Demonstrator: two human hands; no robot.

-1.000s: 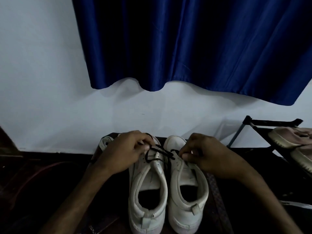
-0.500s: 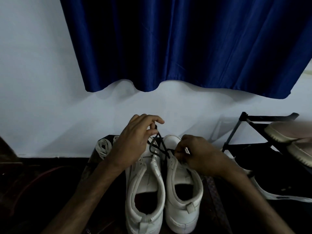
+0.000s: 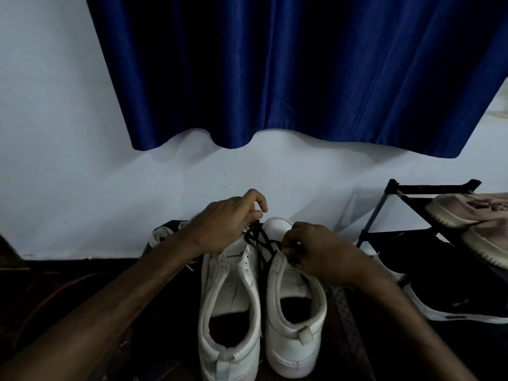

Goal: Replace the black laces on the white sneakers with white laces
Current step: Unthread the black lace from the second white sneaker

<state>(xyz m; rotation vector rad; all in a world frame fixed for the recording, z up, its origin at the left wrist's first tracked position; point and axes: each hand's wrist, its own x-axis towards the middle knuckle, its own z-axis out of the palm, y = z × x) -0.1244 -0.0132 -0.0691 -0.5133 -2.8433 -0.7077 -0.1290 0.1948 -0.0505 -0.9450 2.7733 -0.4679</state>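
On my feed a dark blue curtain (image 3: 302, 72) hangs over the pale wall (image 3: 68, 160), and a black shoe rack (image 3: 395, 189) holding beige shoes (image 3: 467, 213) stands to the right. The white sneakers (image 3: 228, 298) sit touching side by side on the dark floor (image 3: 68, 279), heels toward me. The left hand (image 3: 228, 224) is above the left sneaker's front, thumb and forefinger pinching the black lace (image 3: 261, 239), which runs across to the right sneaker's eyelets. There the right hand (image 3: 321, 251) has its fingers curled onto that lace. What looks like a bundle of white laces (image 3: 160, 233) lies just left of the sneakers, by the wall.
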